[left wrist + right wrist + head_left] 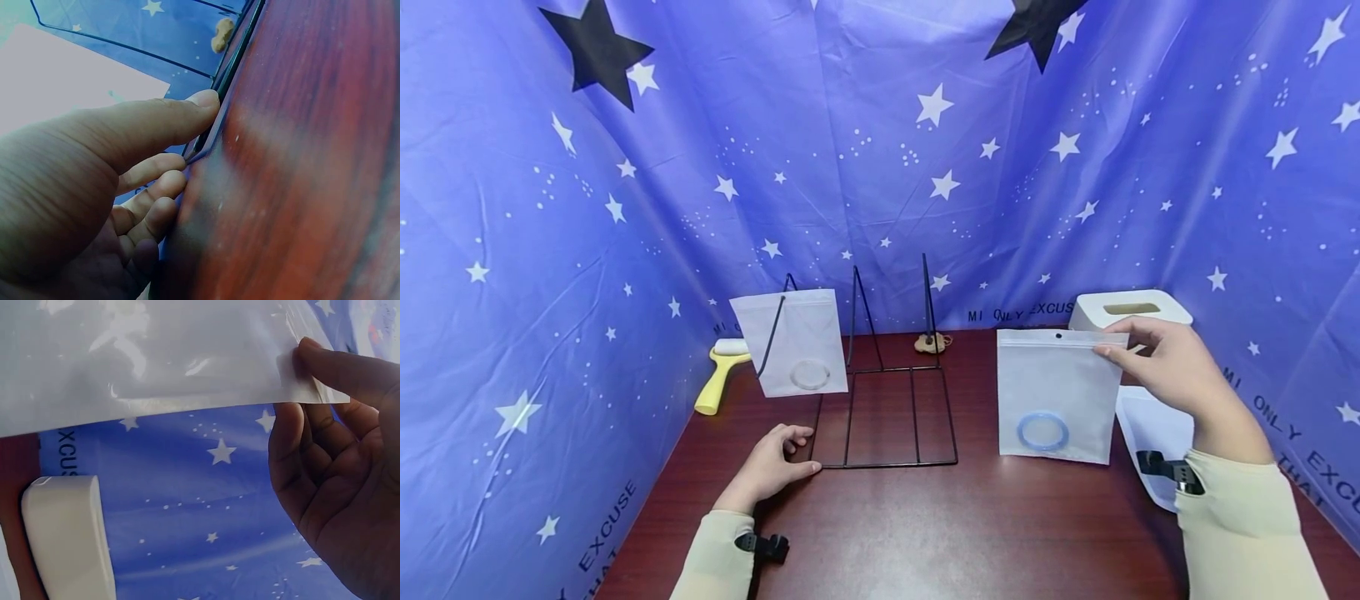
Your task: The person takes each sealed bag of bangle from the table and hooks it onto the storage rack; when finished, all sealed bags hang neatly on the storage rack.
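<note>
My right hand (1161, 362) pinches the top right corner of a white zip bag (1060, 383) between thumb and fingers. The bag hangs upright above the table, a blue ring showing near its bottom; the right wrist view has its upper part (187, 369) close up. My left hand (771, 467) grips the front left corner of a black wire rack (887, 465), thumb (169, 119) on the wire and the other fingers beyond it. Another white bag (805, 333), with a pale clear ring inside, hangs on the rack's left upright, whose wire crosses its front.
A yellow-handled lint roller (718, 379) lies left of the rack. Behind the rack sits a small tan object (931, 343). On the right are a white box with a slotted top (1093, 310) and a white tray (1150, 425). A starry blue curtain (880, 167) encloses the table.
</note>
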Available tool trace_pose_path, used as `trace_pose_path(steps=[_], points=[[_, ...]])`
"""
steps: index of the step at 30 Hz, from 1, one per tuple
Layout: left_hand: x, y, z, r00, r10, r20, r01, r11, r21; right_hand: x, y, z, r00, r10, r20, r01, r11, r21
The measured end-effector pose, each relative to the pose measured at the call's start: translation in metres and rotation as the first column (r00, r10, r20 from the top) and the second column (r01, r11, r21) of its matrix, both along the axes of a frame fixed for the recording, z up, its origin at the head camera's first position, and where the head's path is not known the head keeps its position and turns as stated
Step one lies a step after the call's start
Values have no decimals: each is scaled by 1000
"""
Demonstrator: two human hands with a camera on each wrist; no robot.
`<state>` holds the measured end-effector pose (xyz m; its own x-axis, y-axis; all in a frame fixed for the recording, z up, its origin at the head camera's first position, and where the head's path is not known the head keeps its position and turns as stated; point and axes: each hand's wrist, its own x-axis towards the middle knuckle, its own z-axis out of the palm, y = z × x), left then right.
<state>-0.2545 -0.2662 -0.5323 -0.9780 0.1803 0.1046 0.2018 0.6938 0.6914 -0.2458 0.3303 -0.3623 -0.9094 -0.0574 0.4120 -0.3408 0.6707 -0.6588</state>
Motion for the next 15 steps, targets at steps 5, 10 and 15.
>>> trace_pose_path(steps=[5, 10, 15], points=[[0, 0, 1, 1000, -4, -6, 4, 1000, -2, 8, -2, 7, 998, -27, -52, 26, 999, -20], [0, -1, 0, 1000, -3, -15, 3, 1000, -20, 13, -2, 12, 996, -54, -68, 50, 997, -58], [0, 0, 1, 1000, -6, -9, 5, 1000, -20, 17, -3, 16, 996, -60, -64, 55, 995, -79]])
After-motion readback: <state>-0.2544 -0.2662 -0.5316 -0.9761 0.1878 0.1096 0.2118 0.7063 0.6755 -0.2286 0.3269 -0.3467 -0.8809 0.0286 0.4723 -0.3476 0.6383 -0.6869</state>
